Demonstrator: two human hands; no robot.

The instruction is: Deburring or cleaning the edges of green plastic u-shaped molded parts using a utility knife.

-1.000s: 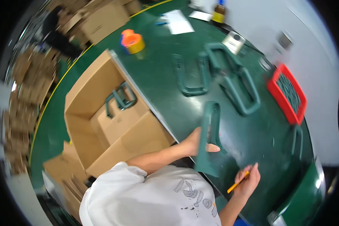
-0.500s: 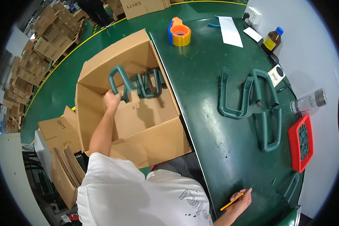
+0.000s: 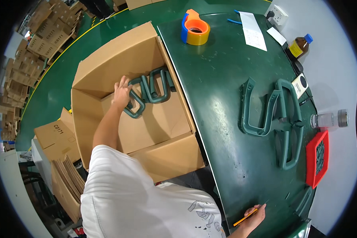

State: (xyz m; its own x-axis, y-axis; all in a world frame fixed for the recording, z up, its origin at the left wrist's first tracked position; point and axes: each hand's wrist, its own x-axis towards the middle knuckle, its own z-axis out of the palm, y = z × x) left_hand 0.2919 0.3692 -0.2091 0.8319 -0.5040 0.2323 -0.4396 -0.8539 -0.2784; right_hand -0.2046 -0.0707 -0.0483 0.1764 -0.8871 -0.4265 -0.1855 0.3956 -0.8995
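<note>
Inside the open cardboard box, my left hand has its fingers on a green U-shaped handle, which lies low near the box's bottom. Part of that handle is hidden behind the hand. Several similar green handles sit beside it, toward the box's right wall. Over the near part of the green table, my right hand grips a slim orange craft knife with its thin tip pointing up and right. More green handles lie on the table to the right.
An orange and blue tape dispenser stands at the table's far end, near a white paper. Along the wall are a brown bottle, a glass bottle and a red bin of small green pieces. Flattened cardboard leans left of the box.
My left hand has lowered the green handle from above into the box, beside the others. My right hand keeps the craft knife in about the same place. The view has shifted slightly.
</note>
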